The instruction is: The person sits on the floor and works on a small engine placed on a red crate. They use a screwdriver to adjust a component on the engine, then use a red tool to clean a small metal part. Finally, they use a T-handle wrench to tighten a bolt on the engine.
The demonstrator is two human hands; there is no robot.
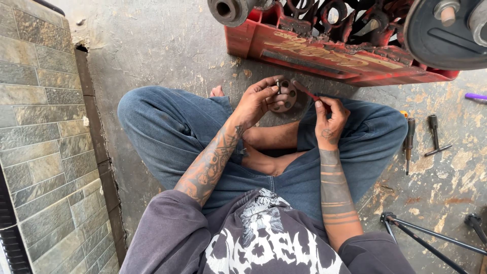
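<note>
I sit cross-legged on a concrete floor in blue jeans. My left hand grips a round, dark metal disc with several holes, held above my crossed bare feet. My right hand pinches a thin red tool whose tip points at the disc's upper right edge. Both hands are close together, just in front of a red crate.
A red plastic crate full of greasy metal parts lies ahead. A large dark wheel-like part sits at top right. A screwdriver and T-handle wrench lie on the floor at right. A stone-tile wall runs along the left.
</note>
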